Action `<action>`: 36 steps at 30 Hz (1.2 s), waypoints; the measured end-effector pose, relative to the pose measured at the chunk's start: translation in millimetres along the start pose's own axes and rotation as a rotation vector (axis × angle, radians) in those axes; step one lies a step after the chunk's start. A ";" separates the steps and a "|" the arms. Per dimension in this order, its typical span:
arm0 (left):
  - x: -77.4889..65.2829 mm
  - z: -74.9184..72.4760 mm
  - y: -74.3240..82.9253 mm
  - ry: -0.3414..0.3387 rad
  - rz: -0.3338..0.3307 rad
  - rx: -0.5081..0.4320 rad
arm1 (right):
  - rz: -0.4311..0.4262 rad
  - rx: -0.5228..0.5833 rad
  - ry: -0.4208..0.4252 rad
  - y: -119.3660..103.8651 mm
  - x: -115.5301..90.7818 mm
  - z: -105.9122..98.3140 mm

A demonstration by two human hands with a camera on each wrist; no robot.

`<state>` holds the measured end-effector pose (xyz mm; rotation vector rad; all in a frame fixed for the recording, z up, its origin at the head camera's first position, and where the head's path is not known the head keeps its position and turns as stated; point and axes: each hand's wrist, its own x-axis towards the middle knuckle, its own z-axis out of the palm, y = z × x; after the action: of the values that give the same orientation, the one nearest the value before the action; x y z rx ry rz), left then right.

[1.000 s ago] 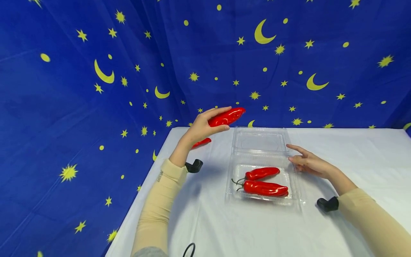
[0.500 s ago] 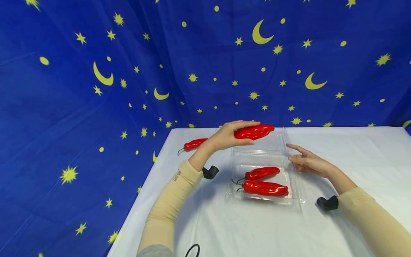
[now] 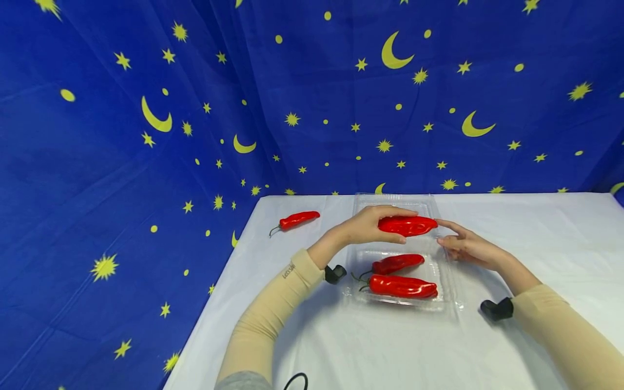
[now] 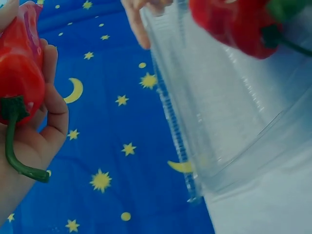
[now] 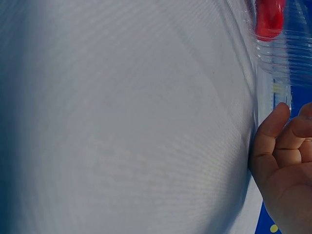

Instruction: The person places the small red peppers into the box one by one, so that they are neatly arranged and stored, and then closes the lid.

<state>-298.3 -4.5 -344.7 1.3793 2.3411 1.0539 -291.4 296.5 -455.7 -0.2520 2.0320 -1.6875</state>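
My left hand (image 3: 363, 225) grips a long red pepper (image 3: 408, 226) above the hinge side of a clear plastic clamshell container (image 3: 363, 259). In the left wrist view, this pepper's green stem (image 4: 22, 163) hangs out past the palm. Two more red peppers lie in the container's base, a smaller one (image 3: 398, 264) behind a bigger one (image 3: 403, 286). At the container's right edge is my right hand (image 3: 472, 247), index finger stretched out and other fingers loosely bent. Whether its fingertips touch the plastic, I cannot tell.
Another red pepper (image 3: 298, 219) lies on the white tablecloth (image 3: 312, 336) at the back left. The container's lid (image 3: 395, 199) is folded back toward the blue star-patterned cloth (image 3: 312, 81). A black cable loop (image 3: 296, 377) shows at the front edge of view.
My left hand has carried its pepper right and downward, from left of the lid to over the container. The table pepper is now fully uncovered. My right hand stays where it was.
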 end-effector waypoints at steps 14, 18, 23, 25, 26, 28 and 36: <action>3.3 28.1 -14.1 -0.114 -0.109 -0.074 | -0.049 0.030 -0.041 6.3 -0.5 -3.8; 4.9 33.9 -17.2 -0.160 -0.142 -0.073 | -0.030 0.023 -0.029 5.4 -1.2 -2.4; 6.6 39.3 -20.7 -0.202 -0.157 -0.045 | -0.022 0.022 -0.020 4.5 -1.0 -1.9; 7.2 40.8 -21.8 -0.219 -0.152 -0.022 | -0.022 0.020 -0.018 4.3 -0.9 -1.5; 7.4 41.6 -22.2 -0.230 -0.149 -0.013 | -0.022 0.021 -0.018 4.3 -0.9 -1.4; 7.9 43.0 -22.2 -0.256 -0.144 0.010 | -0.023 0.020 -0.018 4.0 -1.2 -1.3; 5.9 48.9 -20.6 -0.359 -0.138 0.059 | -0.027 0.028 -0.021 4.6 -1.8 -1.8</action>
<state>-289.8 17.1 -392.8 1.2808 2.1775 0.6410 -290.0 299.8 -459.5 -0.2875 1.9971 -1.7206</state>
